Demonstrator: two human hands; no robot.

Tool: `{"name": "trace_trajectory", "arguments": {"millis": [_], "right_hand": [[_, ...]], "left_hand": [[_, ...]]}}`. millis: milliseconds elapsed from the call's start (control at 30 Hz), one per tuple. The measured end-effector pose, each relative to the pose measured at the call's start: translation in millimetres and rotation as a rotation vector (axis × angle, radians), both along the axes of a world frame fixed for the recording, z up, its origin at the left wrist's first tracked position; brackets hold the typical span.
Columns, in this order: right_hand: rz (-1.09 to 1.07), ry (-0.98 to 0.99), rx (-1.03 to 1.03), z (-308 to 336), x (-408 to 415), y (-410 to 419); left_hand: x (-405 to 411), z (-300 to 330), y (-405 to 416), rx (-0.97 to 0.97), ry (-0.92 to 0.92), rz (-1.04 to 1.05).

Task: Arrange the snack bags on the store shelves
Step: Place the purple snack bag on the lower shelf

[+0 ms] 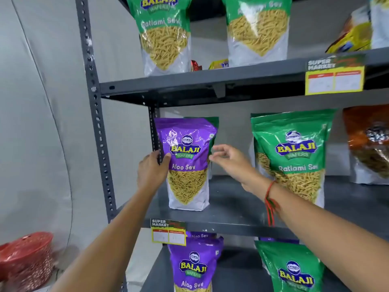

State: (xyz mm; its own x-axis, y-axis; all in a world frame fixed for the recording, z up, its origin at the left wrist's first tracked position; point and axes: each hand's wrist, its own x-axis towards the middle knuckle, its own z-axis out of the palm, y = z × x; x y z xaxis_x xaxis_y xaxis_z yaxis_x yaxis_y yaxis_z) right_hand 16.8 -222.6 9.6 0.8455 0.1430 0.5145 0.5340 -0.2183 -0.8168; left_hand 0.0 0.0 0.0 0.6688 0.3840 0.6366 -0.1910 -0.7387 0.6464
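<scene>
A purple Aloo Sev bag (187,163) stands upright at the left end of the middle shelf (231,205), in front of a green bag whose top corner peeks out behind it. My left hand (152,171) grips the purple bag's left edge, thumb on its front. Just right of the bag my right hand (229,160) hovers with fingers apart, holding nothing. A green Ratlami Sev bag (292,157) stands further right on the same shelf.
The upper shelf (210,81) carries two green Ratlami Sev bags (166,34) and small packets. On the lower shelf stand another purple bag (193,268) and a green bag (294,272). An orange bag (370,144) stands at far right. A red basket (27,260) sits on the floor left.
</scene>
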Motion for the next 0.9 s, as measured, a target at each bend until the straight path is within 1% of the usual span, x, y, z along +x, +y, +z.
{"name": "trace_trajectory", "arguments": {"millis": [67,133,300,500,633,733,900], "right_hand": [[0.034,0.044,-0.043,-9.8,12.8,12.3],[0.054,0.057,-0.037,-20.8,25.7,24.0],[0.042,-0.033,0.137,-25.4,51.5,37.5],[0.06,-0.04,0.239,-25.7,52.8,42.1],[0.055,-0.067,0.244,-28.1,40.3,36.6],[0.037,-0.092,0.258,-29.4,22.5,29.7],[0.051,-0.081,0.288,-30.7,-23.6,8.7]], "left_hand": [[8.8,-4.5,-1.7,0.008,-0.007,-0.016],[16.1,-9.3,-3.4,-0.01,-0.042,-0.017],[37.7,-14.1,1.0,-0.077,-0.14,0.028],[50.6,-17.2,-2.2,-0.182,-0.16,0.061],[37.4,-18.2,-6.3,-0.248,-0.206,0.064],[19.2,-21.0,-12.1,-0.237,-0.232,0.048],[-22.8,-27.2,-25.8,-0.213,-0.294,-0.014]]}}
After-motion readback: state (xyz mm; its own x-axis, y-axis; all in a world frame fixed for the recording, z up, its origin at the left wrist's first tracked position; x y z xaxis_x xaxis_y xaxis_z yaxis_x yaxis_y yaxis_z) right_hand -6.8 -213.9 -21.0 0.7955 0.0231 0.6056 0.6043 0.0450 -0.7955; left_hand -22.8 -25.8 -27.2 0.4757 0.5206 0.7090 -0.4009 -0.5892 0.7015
